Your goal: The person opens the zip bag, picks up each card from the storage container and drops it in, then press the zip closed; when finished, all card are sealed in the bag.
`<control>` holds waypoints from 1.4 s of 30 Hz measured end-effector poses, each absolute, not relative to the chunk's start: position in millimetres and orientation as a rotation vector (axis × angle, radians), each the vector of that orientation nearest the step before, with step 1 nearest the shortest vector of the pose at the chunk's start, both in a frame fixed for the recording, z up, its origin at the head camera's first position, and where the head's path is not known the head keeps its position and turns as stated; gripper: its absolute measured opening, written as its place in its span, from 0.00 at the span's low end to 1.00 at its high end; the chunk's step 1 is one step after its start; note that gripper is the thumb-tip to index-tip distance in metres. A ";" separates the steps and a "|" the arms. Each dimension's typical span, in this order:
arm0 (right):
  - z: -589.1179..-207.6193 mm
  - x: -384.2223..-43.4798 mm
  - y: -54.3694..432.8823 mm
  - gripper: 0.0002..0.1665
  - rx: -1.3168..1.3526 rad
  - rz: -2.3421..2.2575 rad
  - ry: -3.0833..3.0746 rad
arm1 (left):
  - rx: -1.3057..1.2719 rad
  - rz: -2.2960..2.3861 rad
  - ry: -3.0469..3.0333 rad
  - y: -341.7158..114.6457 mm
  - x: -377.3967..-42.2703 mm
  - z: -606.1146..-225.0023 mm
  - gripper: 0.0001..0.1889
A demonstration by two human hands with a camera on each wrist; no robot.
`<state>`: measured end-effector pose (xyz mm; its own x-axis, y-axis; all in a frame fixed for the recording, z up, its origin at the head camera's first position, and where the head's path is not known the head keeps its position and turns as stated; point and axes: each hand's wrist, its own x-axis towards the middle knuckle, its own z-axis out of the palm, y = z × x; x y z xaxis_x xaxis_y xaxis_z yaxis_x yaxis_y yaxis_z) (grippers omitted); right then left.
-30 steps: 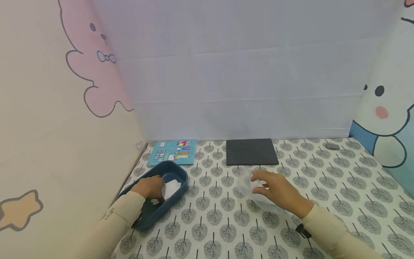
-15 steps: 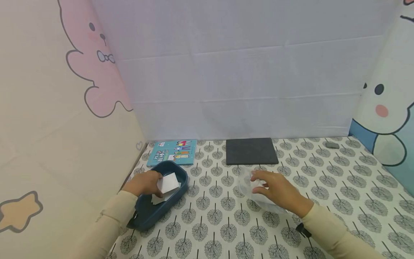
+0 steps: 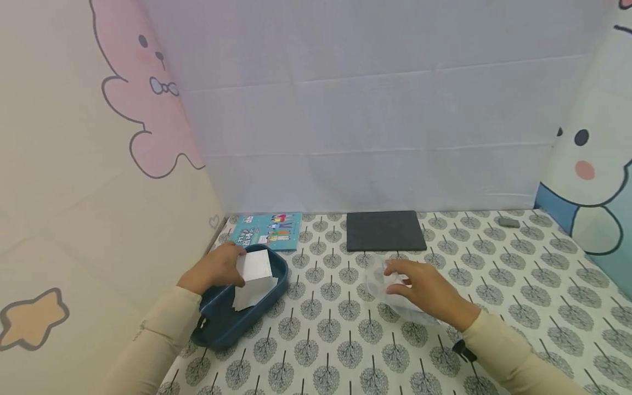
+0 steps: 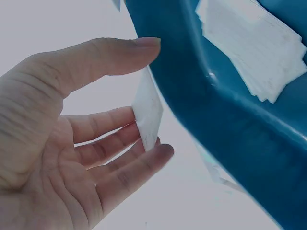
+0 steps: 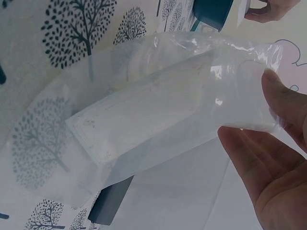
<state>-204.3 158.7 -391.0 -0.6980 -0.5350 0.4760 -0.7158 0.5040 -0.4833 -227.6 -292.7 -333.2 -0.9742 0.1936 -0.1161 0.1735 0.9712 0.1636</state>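
Note:
My left hand (image 3: 217,269) pinches a white square card (image 3: 254,266) between thumb and fingers above the blue tub (image 3: 222,332). In the left wrist view the card (image 4: 148,110) appears nearly edge-on, its lower corner at the fingertips. Inside the tub lies a fanned pile of similar white cards (image 4: 254,48). Over the patterned cloth my right hand (image 3: 429,291) grips the mouth of a clear plastic bag (image 3: 377,282), thumb on one side and fingers on the other. Through the bag, a white rectangular stack (image 5: 139,115) shows in the right wrist view.
Behind the tub lies a blue illustrated book (image 3: 266,230). A flat black slab (image 3: 385,230) rests at the back middle, and a small grey block (image 3: 508,223) at the back right. Cloth walls (image 3: 345,120) enclose the table (image 3: 326,329) at the left, back and right.
My left hand has lifted the white card from the pile in the tub, moving up and slightly left. The right hand and the plastic bag have hardly moved.

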 end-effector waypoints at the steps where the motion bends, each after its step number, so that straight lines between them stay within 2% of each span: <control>1: -391.0 -204.2 158.6 0.23 1.053 0.977 -2.487 | 0.280 0.246 2.997 -290.9 -227.2 -331.3 0.38; 8: -389.1 -204.0 161.2 0.23 1.020 0.963 -2.535 | 0.300 0.373 2.988 -268.9 -225.3 -320.5 0.40; 16: -391.7 -204.0 165.4 0.22 0.996 0.983 -2.533 | 0.473 0.397 2.954 -224.6 -226.2 -312.1 0.26; 24: -393.0 -203.4 161.2 0.22 1.001 1.020 -2.545 | 0.634 0.399 2.911 -179.2 -215.5 -302.8 0.22; 42: -388.2 -204.8 154.7 0.24 1.022 1.037 -2.561 | 0.801 0.119 2.905 -107.8 -211.6 -303.6 0.25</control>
<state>-204.8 154.7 -388.2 -0.7426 -0.5286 0.4112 -0.6658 0.5161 -0.5389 -211.6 -107.8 -303.6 -0.8517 0.5143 -0.0999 0.5045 0.8565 0.1089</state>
